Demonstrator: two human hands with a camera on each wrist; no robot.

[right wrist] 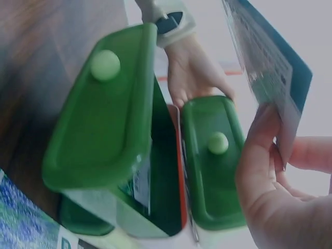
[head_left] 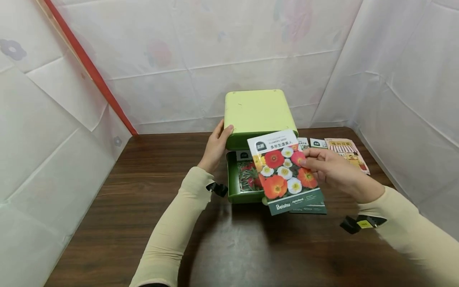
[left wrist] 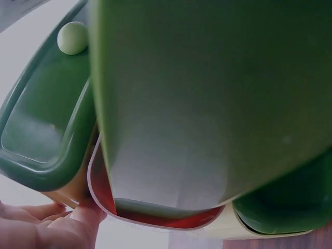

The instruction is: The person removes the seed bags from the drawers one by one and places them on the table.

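Note:
A light green mini drawer cabinet [head_left: 258,111] with dark green fronts stands on the table. My left hand [head_left: 214,144] rests on its left side, thumb at the front corner and fingers further back. The lower drawer [right wrist: 101,124] is pulled out, and a seed packet with red flowers [head_left: 248,177] lies inside it. My right hand [head_left: 331,169] pinches a flower seed packet [head_left: 285,171] by its right edge, thumb in front. That packet, with red, orange and white blooms, is held tilted before the drawer's right part and hides it. The upper drawer [right wrist: 215,179] is closed.
More seed packets lie right of the cabinet: one with a dark green lower edge [head_left: 315,209], partly covered, another with a green top [head_left: 318,142], and a packet with a striped awning picture [head_left: 346,153]. Pale cloth walls [head_left: 229,79] surround the brown wooden table [head_left: 143,171].

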